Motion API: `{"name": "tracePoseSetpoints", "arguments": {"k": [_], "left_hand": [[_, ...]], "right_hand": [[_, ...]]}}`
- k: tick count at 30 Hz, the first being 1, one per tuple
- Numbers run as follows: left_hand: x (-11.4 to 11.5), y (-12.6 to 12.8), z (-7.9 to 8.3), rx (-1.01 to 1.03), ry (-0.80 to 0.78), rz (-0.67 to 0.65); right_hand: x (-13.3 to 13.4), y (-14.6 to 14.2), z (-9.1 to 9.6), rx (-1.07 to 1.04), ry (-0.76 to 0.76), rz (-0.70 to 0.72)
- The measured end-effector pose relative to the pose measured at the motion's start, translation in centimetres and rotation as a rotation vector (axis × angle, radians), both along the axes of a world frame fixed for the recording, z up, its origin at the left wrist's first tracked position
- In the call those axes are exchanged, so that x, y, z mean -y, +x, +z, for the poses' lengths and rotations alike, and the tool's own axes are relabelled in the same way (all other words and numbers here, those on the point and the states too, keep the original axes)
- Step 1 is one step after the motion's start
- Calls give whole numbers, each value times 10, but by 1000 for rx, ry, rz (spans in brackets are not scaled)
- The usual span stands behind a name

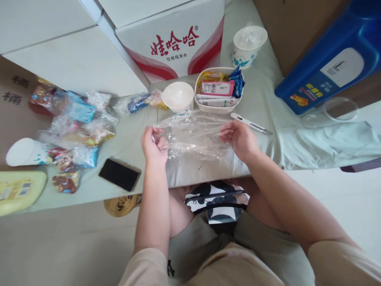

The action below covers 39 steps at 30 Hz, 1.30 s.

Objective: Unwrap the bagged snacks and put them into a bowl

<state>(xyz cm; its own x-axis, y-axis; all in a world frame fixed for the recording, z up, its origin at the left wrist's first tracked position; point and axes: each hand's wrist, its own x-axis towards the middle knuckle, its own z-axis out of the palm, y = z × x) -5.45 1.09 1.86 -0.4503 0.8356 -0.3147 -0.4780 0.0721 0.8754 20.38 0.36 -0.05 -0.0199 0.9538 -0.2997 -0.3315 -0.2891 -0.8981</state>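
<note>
A clear plastic bag (196, 137) stretches between my two hands over the near part of the cloth-covered table. My left hand (155, 143) grips its left end with curled fingers. At the other end, my right hand (239, 140) has its fingers bent onto the plastic. Just behind the bag stand a white paper cup (177, 97) and a white plastic box (218, 108) with packaged snacks (218, 87) in it. A white utility knife (251, 123) lies right of the box, its blade pointing right.
Several wrapped snacks (80, 111) heap at the left, near a tipped paper cup (28, 152) and a phone (120, 174). A carton (178, 43) stands behind. On the right are a large blue bottle (315, 75), a clear cup (341, 110) and another paper cup (249, 45).
</note>
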Motion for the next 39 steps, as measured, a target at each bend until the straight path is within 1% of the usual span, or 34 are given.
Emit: {"name": "tracePoseSetpoints", "arguments": {"k": [3,4,5,7,8,9,11,13,15,16,20,21,22,25,26,27,30,31,32,34,37,39], "left_hand": [[-2,-5,-2,61,45,-62],[-1,-6,-2,85,81,-80],[1,-8,-1,102,114,-118],[6,-8,0,94,121,-270],[10,-8,0,65,83,-368],[13,-6,-1,24,27,-457],[18,-2,-4,-57,-79,-573],[20,1,-7,-110,-127,-614],[19,3,-9,-161,-131,-579],[18,4,-10,-195,-125,-521],[13,6,-7,-293,-67,-215],[13,7,-6,-289,-48,-170],[13,9,-4,-275,-33,-147],[13,15,-2,-241,-10,-155],[13,16,-2,-248,-8,-161],[12,17,-2,-266,-6,-157],[11,13,-4,-311,-30,-123],[11,11,-4,-306,-48,-121],[11,8,-3,-291,-64,-128],[12,2,1,-231,-81,-183],[15,-3,7,-105,-70,-310],[16,-5,10,-48,-46,-386]], "right_hand": [[2,-3,4,-62,2,174],[2,-5,6,-68,1,192],[2,-6,7,-86,4,171],[2,-9,7,-164,21,72],[3,-10,6,-202,27,36],[4,-12,5,-218,26,31],[6,-16,1,-164,-13,111],[6,-17,-4,-53,-91,219],[4,-15,-7,13,-153,256],[2,-12,-7,21,-160,225],[-4,-6,-5,-68,-58,-90],[-3,-7,-4,-103,-43,-116],[-1,-10,-3,-128,-39,-93],[7,-22,-3,-96,-60,120],[8,-25,-3,-59,-61,143],[7,-25,-4,-22,-53,118],[1,-17,-4,38,-2,-76],[-2,-13,-3,42,9,-100],[-4,-9,-3,42,15,-93],[-5,-3,-3,45,18,-49],[-2,-1,-4,30,22,21],[-2,-2,-5,-18,9,102]]}}
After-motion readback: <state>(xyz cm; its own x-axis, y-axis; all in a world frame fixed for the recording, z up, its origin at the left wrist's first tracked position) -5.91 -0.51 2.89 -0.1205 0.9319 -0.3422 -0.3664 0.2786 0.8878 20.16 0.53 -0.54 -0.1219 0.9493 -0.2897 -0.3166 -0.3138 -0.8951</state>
